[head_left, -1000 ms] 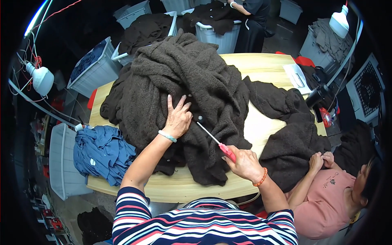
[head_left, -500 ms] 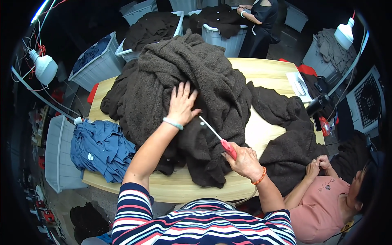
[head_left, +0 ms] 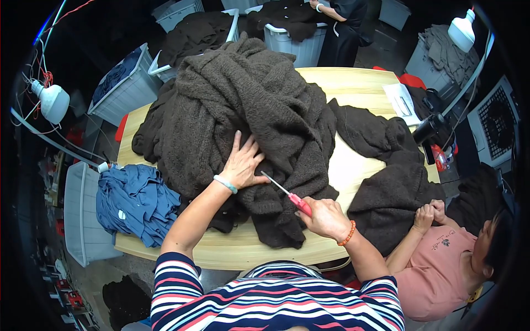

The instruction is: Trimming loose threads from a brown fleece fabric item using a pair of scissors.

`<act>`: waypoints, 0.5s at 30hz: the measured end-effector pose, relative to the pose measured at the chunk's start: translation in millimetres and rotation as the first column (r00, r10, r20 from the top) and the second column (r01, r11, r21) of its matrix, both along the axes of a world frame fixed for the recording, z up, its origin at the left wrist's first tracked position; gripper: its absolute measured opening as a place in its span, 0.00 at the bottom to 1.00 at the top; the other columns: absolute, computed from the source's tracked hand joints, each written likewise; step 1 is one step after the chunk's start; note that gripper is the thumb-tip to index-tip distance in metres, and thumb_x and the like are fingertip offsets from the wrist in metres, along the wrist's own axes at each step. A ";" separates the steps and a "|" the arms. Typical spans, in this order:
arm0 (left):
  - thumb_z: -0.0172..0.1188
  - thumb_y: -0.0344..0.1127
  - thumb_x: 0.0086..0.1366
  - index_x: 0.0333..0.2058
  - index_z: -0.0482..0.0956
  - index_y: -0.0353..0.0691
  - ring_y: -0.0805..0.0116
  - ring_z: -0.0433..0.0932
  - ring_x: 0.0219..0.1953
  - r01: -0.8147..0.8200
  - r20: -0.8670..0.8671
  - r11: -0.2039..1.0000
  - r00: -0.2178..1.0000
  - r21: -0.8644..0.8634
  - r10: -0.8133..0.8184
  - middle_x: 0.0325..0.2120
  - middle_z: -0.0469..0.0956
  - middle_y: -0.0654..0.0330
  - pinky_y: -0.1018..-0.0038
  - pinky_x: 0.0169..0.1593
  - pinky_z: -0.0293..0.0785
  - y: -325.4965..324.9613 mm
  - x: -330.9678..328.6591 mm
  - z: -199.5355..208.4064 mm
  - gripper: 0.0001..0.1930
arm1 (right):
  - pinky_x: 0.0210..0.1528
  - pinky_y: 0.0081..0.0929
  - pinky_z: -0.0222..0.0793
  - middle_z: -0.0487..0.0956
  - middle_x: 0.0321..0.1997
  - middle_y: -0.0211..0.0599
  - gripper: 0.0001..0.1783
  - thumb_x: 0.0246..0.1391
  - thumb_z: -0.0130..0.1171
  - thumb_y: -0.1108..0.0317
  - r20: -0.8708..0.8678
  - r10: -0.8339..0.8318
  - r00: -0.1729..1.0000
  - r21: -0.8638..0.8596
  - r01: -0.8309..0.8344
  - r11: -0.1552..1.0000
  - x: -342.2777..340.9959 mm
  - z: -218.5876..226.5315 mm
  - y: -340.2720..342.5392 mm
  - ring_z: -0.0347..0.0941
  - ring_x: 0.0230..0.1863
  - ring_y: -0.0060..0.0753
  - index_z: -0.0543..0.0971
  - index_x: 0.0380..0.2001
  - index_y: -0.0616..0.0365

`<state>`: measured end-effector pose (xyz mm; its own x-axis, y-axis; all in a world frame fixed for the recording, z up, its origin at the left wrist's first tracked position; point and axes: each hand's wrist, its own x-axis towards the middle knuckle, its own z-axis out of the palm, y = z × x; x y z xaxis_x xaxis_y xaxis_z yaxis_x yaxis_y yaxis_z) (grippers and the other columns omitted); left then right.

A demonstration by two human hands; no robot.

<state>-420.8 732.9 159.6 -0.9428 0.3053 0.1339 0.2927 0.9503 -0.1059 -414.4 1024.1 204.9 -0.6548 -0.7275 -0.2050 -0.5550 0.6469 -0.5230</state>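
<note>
A large heap of dark brown knitted fabric (head_left: 251, 91) covers the middle of the table. My left hand (head_left: 242, 167) rests on its near side with the fingers stretched apart, pressing on the cloth and holding nothing. In my right hand (head_left: 327, 219) is a red-handled tool (head_left: 300, 204) with a long thin metal shaft, gripped round the handle. The shaft points up and left over the fabric, its tip close to my left thumb. Whether the tip touches the cloth I cannot tell.
A blue cloth pile (head_left: 135, 204) lies at the table's left end, beside a grey bin (head_left: 77, 220). More dark fabric (head_left: 386, 193) stretches right, near a seated person in pink (head_left: 439, 265). Paper (head_left: 402, 103) and a black bottle (head_left: 430, 128) sit far right. Lamps (head_left: 54, 103) hang both sides.
My left hand has slid slightly down and left on the fabric. The tool in my right hand has tilted lower, its tip now nearer the left thumb. The whole view has shifted a little.
</note>
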 end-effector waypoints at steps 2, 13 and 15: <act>0.65 0.64 0.48 0.46 0.81 0.38 0.49 0.63 0.63 0.059 -0.062 0.997 0.996 0.053 -0.056 0.54 0.71 0.46 0.45 0.71 0.40 1.5 4.0 4.8 0.36 | 0.37 0.48 0.73 0.80 0.26 0.48 0.15 0.56 0.60 0.57 0.007 -0.034 0.999 -0.039 0.034 0.999 -0.3 -1.9 4.0 0.79 0.32 0.55 0.76 0.44 0.51; 0.66 0.34 0.50 0.35 0.78 0.34 0.48 0.75 0.46 -0.358 -0.118 0.897 0.910 0.258 0.397 0.43 0.74 0.49 0.57 0.48 0.74 -53.9 -76.8 49.4 0.14 | 0.35 0.44 0.73 0.78 0.26 0.46 0.16 0.56 0.61 0.63 -0.125 -0.132 0.983 -0.293 0.091 0.952 -12.9 0.1 -4.1 0.77 0.31 0.52 0.75 0.47 0.53; 0.65 0.34 0.51 0.34 0.78 0.33 0.49 0.75 0.46 -0.265 -0.064 0.911 0.952 0.317 0.299 0.42 0.75 0.49 0.57 0.48 0.74 -60.6 -79.7 54.9 0.13 | 0.34 0.46 0.73 0.79 0.24 0.47 0.15 0.56 0.61 0.63 -0.115 -0.159 0.981 -0.297 0.119 0.948 -15.9 -0.1 -7.8 0.77 0.29 0.55 0.75 0.45 0.53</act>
<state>-500.6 672.3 214.5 -0.9580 -0.0421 0.2838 0.0107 0.9833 0.1819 -430.3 1016.3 204.9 -0.7606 -0.6420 0.0966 -0.5487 0.5562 -0.6241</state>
